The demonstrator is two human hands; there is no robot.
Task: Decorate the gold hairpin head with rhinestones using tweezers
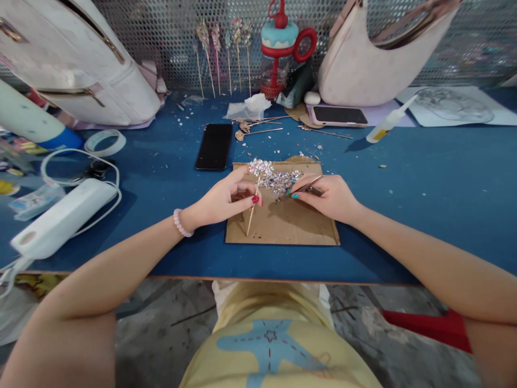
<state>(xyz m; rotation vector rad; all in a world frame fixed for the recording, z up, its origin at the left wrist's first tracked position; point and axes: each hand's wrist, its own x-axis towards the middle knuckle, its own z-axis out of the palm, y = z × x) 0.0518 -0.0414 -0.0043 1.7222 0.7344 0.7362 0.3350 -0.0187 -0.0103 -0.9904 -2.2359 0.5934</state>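
My left hand (226, 200) is closed in a pinch on a thin wooden stick (252, 209) topped with a sparkly rhinestone ornament (260, 167). The stick's lower end rests on a brown cardboard sheet (299, 229). My right hand (329, 195) is closed on metal tweezers (304, 188), whose tips point left into a small heap of shiny rhinestones (283, 181) lying on the cardboard beside the ornament.
On the blue table (424, 183) lie a black phone (214, 146), a second phone (340, 115), a glue bottle (388, 124), a tape roll (105, 142) and a white power bank with cable (62, 215). Finished ornament sticks (226, 59), a red bottle (278, 51) and bags stand at the back.
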